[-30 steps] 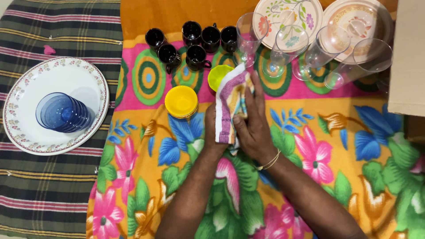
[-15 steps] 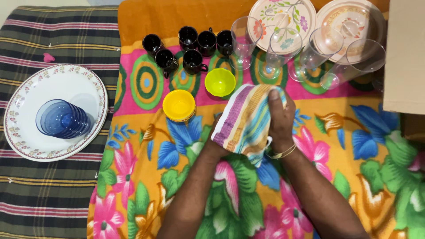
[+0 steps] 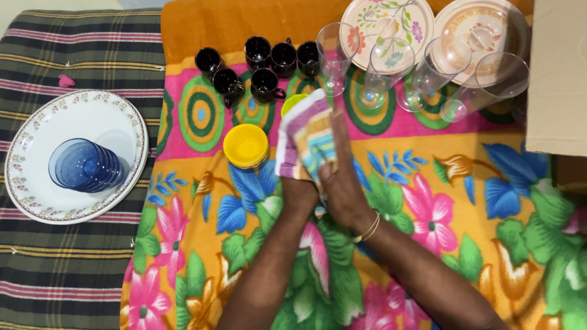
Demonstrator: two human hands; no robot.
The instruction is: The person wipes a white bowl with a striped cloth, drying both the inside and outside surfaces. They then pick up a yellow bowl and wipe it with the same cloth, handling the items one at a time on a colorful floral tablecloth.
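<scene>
- While we work over the blanket point(image 3: 428, 201), both hands meet at its middle.
- Our cloth point(image 3: 304, 135) is pinched between the right hand point(image 3: 340, 183), fingers flat along it, and the left hand point(image 3: 298, 190), mostly hidden under it.
- Just past our fingertips, a green bowl point(image 3: 290, 101) peeks out; yellow bowls point(image 3: 245, 145) sit left.

We seem to be in a home, working on soft furnishings instead of a counter. A bright floral blanket point(image 3: 428, 201) lies spread beside a dark striped cloth point(image 3: 73, 269), and household crockery sits right on them: small black cups point(image 3: 263, 61), clear glasses point(image 3: 422, 67), patterned plates point(image 3: 379, 18) and a stack of blue bowls point(image 3: 82, 165). A cardboard box point(image 3: 559, 73) stands at one side.
</scene>
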